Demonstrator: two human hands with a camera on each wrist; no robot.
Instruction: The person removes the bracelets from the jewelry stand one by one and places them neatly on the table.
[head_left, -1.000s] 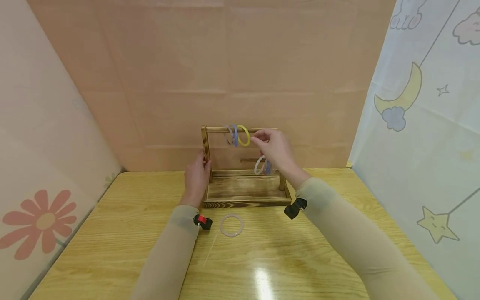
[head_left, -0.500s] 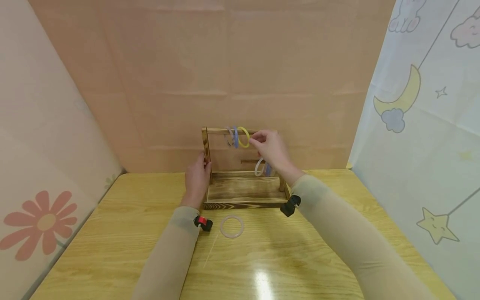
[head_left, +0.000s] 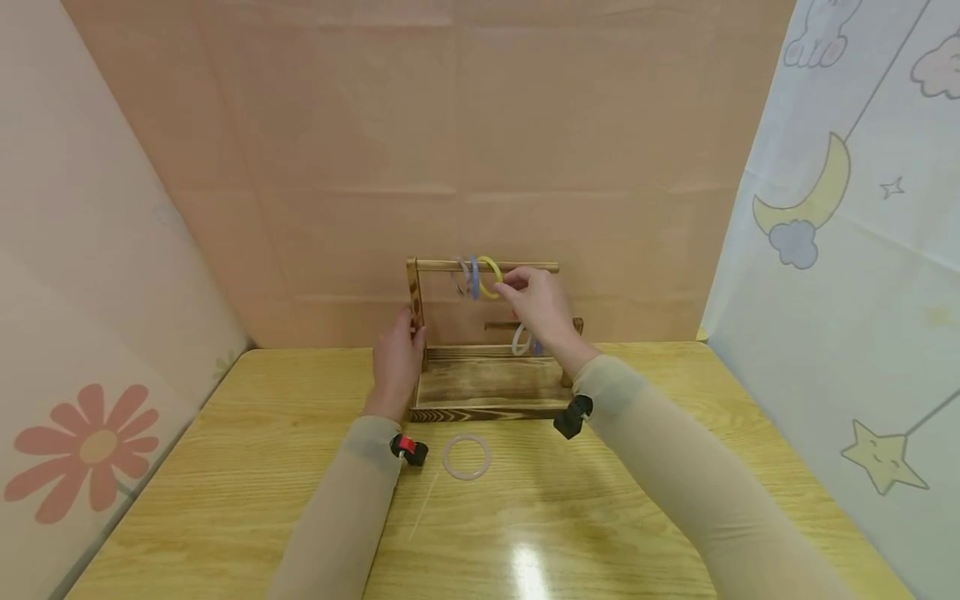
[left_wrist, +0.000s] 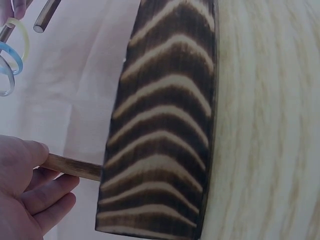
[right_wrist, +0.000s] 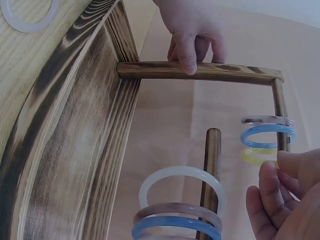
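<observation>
A dark-grained wooden bangle stand (head_left: 487,413) stands near the back of the table. My left hand (head_left: 397,357) grips its left upright post (right_wrist: 165,71), thumb on one side and fingers on the other. From the top bar (head_left: 438,265) hang a yellow bangle (right_wrist: 252,158), a blue bangle (head_left: 475,279) and a mottled greyish bangle (right_wrist: 265,120). Thumb and fingertips of my right hand (head_left: 543,307) pinch the yellow one at its side. On the lower bar (right_wrist: 212,150) hang a white bangle (right_wrist: 182,171) and several more, partly hidden behind the right hand in the head view.
A pale pinkish bangle (head_left: 467,457) lies flat on the wooden table (head_left: 600,517), in front of the stand. A hanging sheet (head_left: 465,125) rises close behind the stand. Patterned sheets (head_left: 847,275) border the table at both sides.
My right hand has shifted slightly left and down at the yellow bangle, uncovering the top bar's right end. The left hand stays on the post. The head view has moved a little.
</observation>
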